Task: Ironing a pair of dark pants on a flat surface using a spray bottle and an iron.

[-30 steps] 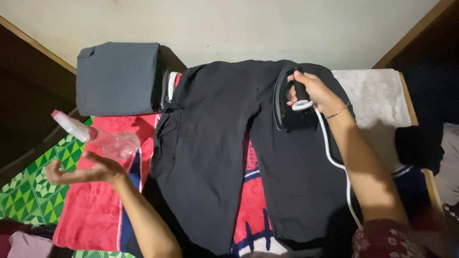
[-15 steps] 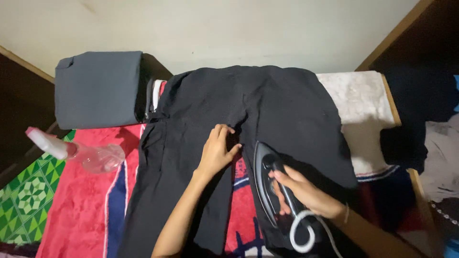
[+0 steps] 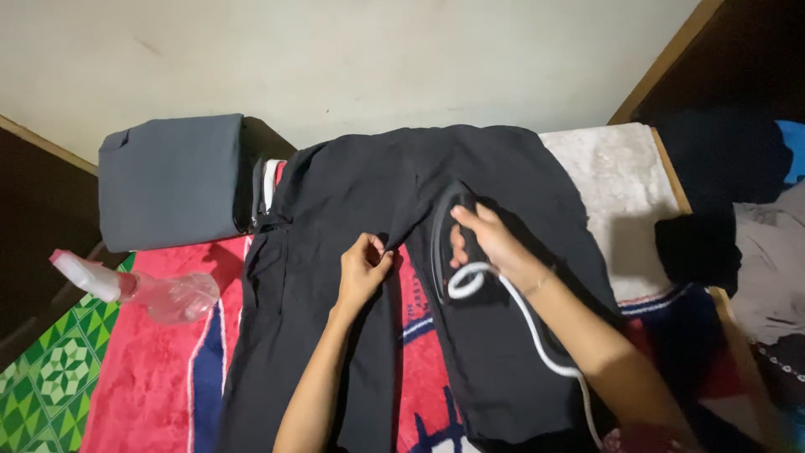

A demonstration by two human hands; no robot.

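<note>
At the crotch seam of the black trousers (image 3: 369, 277), left hand (image 3: 362, 270) pinched shut on the cloth; just beside it, right hand (image 3: 486, 239) clamped around the black iron (image 3: 449, 231) resting on the right leg; risk: soleplate reaching the pinching fingers, or the white cord (image 3: 537, 335) snagging.

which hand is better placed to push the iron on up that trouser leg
Right, probably. The right hand already grips the iron on the black trousers, white cord trailing along that arm. The left hand is pinching fabric at the crotch seam.
</note>
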